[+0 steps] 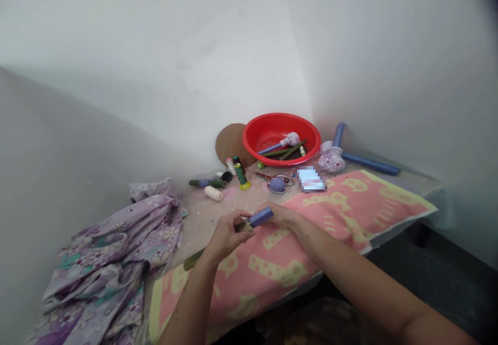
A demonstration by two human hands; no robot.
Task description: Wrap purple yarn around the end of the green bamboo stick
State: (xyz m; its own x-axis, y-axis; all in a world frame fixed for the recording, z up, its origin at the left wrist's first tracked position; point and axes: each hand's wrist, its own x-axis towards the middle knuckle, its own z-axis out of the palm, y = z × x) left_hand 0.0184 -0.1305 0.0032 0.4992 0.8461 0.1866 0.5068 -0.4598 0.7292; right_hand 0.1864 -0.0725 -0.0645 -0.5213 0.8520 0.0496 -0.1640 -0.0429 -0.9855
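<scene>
Two hands, left hand (227,236) and right hand (277,215), close together at a blue-wrapped green stick (261,217)
Left pinches it near the wrap, can't tell if right grips; looks light, stiff, probably smooth, so I'd hold the bare part. It's over a soft pink towel (280,262), fuzzy yarn ball (277,184) and glossy red basin (282,161) beyond

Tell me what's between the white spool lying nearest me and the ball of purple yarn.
In the head view, a green cone of thread stands between the white spool and the purple yarn ball.
</scene>
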